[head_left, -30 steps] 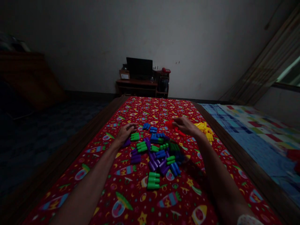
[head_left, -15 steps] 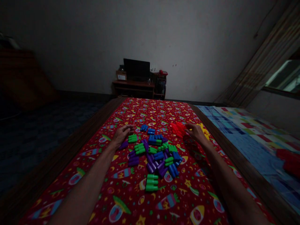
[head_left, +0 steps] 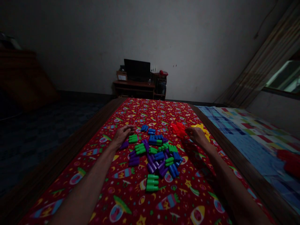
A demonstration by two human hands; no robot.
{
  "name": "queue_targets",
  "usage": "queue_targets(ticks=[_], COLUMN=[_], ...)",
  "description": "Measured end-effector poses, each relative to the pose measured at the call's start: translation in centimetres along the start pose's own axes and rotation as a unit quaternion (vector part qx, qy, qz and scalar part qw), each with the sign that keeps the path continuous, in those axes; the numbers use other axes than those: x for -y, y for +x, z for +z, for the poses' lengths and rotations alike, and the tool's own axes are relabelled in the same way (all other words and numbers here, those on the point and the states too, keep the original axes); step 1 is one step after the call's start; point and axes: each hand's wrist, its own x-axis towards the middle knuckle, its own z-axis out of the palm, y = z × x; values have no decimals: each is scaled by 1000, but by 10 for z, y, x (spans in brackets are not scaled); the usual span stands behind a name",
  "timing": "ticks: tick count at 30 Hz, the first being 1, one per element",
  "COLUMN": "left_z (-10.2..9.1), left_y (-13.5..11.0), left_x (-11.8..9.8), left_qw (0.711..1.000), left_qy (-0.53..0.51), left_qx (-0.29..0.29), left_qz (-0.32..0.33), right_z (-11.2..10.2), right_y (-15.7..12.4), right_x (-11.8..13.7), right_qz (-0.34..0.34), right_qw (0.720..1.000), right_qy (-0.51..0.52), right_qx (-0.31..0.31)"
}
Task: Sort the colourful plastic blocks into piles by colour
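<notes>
My left hand [head_left: 123, 135] rests at the left of the block pile, its fingers loosely stretched and apart with nothing visible in them. Right beside its fingers lies a green toy block [head_left: 132, 138], and a purple block [head_left: 124, 145] is by the wrist. My right hand [head_left: 196, 135] hovers at the right edge of a heap of red blocks [head_left: 178, 129], fingers loosely bent and apart; no block shows between them. Partly hidden behind it is a heap of yellow blocks [head_left: 203, 128]. Mixed purple, green and blue blocks [head_left: 159, 156] are spread between my forearms.
A red patterned cloth [head_left: 154, 114] covers the long wooden-edged table [head_left: 93, 122]. Two small blue blocks [head_left: 147, 128] lie beyond the pile, and a green block [head_left: 152, 183] is nearest me. A bed [head_left: 225, 125] stands on the right; a desk with a monitor [head_left: 137, 69] is at the wall.
My right hand has dropped slightly beside the red heap. My left hand and the blocks stay where they were; the view has shifted only a little.
</notes>
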Motion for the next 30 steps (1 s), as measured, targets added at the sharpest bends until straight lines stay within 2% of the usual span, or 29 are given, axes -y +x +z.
queue_targets(ticks=[4,8,11,14,18,20,22,26,28,30], left_z=[-2,4,21,49,86,96,98,89,84,83], left_y=[1,3,7,16,20,13,-1,-32,-46,-62], left_x=[3,3,4,6,-3,-13,-24,-43,-50,-55], left_qw=[999,980,944,913,861,847,844,848,855,861], left_qy=[29,175,300,356,399,401,390,363,364,377], left_qx=[-5,-4,59,149,288,325,348,366,341,292], left_qz=[27,99,126,135,130,124,119,126,143,178], right_z=[9,45,71,85,88,85,80,69,65,64], right_y=[-19,-59,-72,-56,-24,-16,-16,-24,-24,-20], right_x=[40,76,84,86,97,101,101,94,91,91], right_qz=[-33,-35,9,39,5,-17,-13,27,13,-26], right_qw=[994,984,979,967,943,927,913,899,908,927], right_qy=[102,173,199,248,332,376,408,437,418,370], right_qx=[16,10,35,36,11,6,5,17,34,46])
